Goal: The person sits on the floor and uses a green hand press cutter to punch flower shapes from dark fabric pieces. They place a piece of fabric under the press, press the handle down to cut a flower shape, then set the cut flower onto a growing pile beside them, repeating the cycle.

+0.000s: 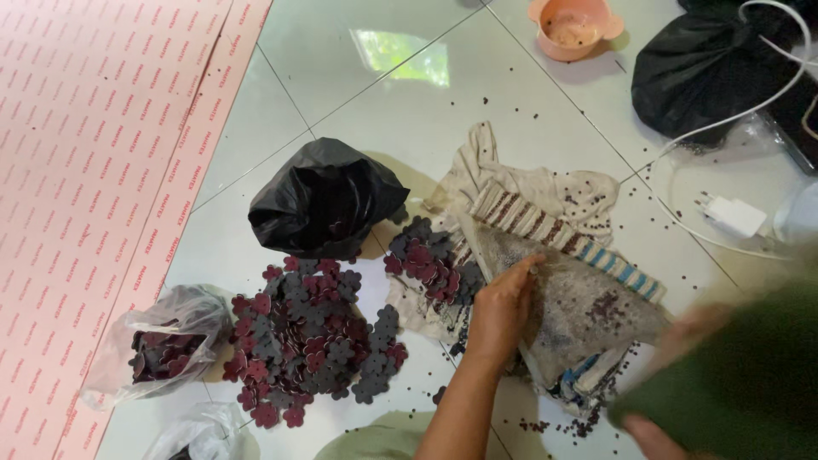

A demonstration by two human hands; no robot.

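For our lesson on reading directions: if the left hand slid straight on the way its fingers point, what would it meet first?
The left hand points up and right, so probably the striped, speck-covered cloth it already grips; depth is unclear.

My left grip [503, 308] rests on the cloth [554, 255] spread on the floor [511, 94] in front of me. A small heap of flower-shaped pieces [426, 266] lies on the cloth's left edge. Left of it, on the floor, sits the larger pile of pieces [307, 341], with a tied bag [324, 200] behind it and an open bag [162, 341] holding more pieces further left. A bowl [573, 25] stands far behind the cloth; a charger plug [734, 215] lies to its right.
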